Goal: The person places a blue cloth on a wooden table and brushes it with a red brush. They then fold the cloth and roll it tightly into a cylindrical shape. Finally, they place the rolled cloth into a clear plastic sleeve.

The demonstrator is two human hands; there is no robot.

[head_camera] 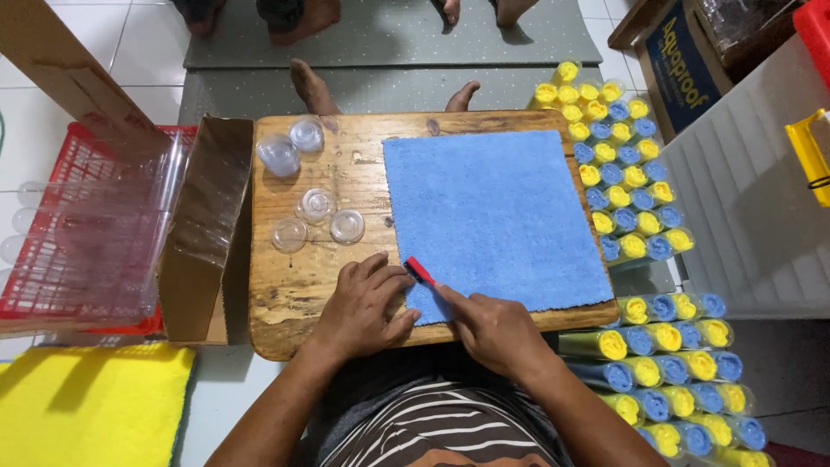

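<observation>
Near edge of the wooden worktop [294,320]: left hand [363,307] rests palm down on bare wood, fingers loosely spread, gripping nothing. Its fingertips sit at the near-left corner of the blue cloth [493,216], probably to pin that corner so it doesn't shift.

Right hand [488,329] is just right of the left one, lying over the cloth's near edge. Fingers are closed narrow around a small red tool [420,271], which pokes out up-left from the fingertips and meets the cloth corner beside the left hand's fingers. Exact kind of tool I can't tell.

Cloth is spread flat, running away from both hands across the right part of the worktop; likely laid out flat so the edge is easy to work.

Beyond the left hand: clear plastic cups and lids [307,182] loose on the wood, apart from the cloth.

Left of the left hand, off the worktop: open cardboard box [203,233], then a red basket [82,233].

Right of the right hand: rows of rolled blue and yellow cloths in clear tubes [622,173], ends facing up.

Farthest: another person's bare feet [311,86] on a grey mat [389,43].
</observation>
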